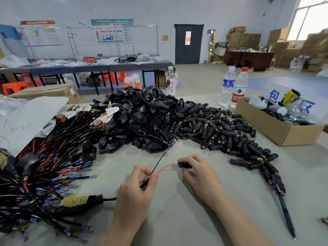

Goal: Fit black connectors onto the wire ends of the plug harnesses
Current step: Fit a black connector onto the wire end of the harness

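Left hand (136,189) grip pinches harness wires (160,159) | right hand (199,174) grip holds black connector (186,165) (red wire (166,167) at its mouth)

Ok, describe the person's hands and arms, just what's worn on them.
Left hand and right hand are bare: no gloves or rings on the fingers. Left forearm and right forearm are uncovered to the frame's edge, no sleeve, watch or band showing.
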Tool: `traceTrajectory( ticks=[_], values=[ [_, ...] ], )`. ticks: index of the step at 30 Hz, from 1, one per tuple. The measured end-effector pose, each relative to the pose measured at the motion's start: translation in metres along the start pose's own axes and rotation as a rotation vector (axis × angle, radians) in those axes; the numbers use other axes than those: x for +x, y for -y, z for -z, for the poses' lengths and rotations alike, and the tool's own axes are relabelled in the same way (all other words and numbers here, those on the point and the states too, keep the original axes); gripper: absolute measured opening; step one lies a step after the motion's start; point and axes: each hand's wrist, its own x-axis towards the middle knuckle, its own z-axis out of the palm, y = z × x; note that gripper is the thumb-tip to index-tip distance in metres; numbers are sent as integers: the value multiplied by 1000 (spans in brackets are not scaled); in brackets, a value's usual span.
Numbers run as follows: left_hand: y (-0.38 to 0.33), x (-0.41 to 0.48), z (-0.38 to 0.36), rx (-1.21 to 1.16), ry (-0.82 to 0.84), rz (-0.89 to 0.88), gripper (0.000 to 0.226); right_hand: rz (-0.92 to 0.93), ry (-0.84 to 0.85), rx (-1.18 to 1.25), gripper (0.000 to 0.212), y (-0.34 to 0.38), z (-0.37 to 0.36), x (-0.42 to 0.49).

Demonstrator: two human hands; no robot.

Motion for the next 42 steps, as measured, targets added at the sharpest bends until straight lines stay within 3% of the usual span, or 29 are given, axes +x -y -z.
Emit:
traceTrajectory(
  ticks=[10,15,18,23,28,34,36,42],
  values=[
    [0,2,1,63,111,14,25,143,70,-25,27,12,-1,-2],
    [-2,3,-1,0,113,47,17,236,212,-14,33,26,-11,-7],
    [-3,5,-2,-129,148,100,8,255,230,-21,38,28,-12,-7],
    [-11,9,1,-340,155,155,19,252,198,-14,37,28,-9,-8],
    [-13,12,4,-532,111,243,46,229,172,-17,43,26,-8,-7],
    [-22,17,14,-885,71,387,27,182,116,21,47,23,-9,-5],
    [-22,18,18,-856,61,397,26,171,97,29,50,22,-9,-5],
    [-18,13,15,-399,118,284,17,178,78,17,47,21,-11,-5]
  ],
)
